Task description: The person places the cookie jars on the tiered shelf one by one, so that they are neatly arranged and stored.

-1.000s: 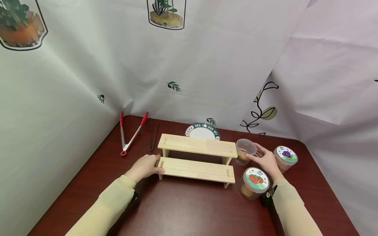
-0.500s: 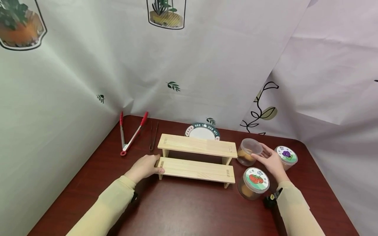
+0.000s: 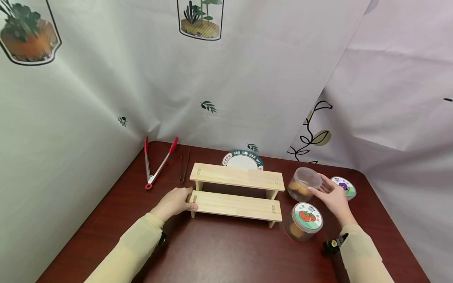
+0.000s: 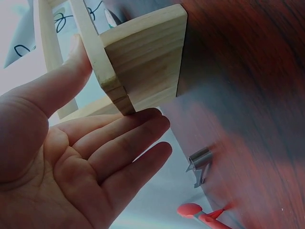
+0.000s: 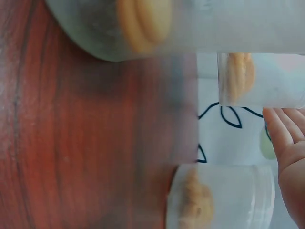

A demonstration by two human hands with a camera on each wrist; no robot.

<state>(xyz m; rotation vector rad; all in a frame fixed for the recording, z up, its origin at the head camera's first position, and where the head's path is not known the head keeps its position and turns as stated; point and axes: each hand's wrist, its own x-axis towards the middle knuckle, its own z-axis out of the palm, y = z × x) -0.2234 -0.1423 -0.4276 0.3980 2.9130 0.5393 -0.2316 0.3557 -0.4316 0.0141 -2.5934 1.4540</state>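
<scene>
A two-tier wooden stand [image 3: 233,205] sits mid-table. My left hand [image 3: 173,202] grips the left end of its lower board; in the left wrist view the thumb lies on one side of the wood, fingers [image 4: 143,133] on the other. My right hand [image 3: 334,198] holds a clear plastic jar [image 3: 299,193] between thumb and fingers, just right of the stand. Yellow-brown pieces, perhaps cookies, lie inside; its top shows no printed label. In the right wrist view the held jar [image 5: 238,78] hangs above the tabletop, with fingertips [image 5: 276,126] against its side.
A jar with a tomato-print lid [image 3: 307,217] stands in front of the held jar. Another, with a purple-flower lid [image 3: 344,186], is partly behind my right hand. Red-handled tongs [image 3: 155,172], thin dark tweezers [image 3: 183,171] and a plate [image 3: 236,155] lie farther back.
My right hand has moved the jar rightward, away from the stand's right end, and now covers more of the purple-flower jar. My left hand keeps its grip; the stand stays put.
</scene>
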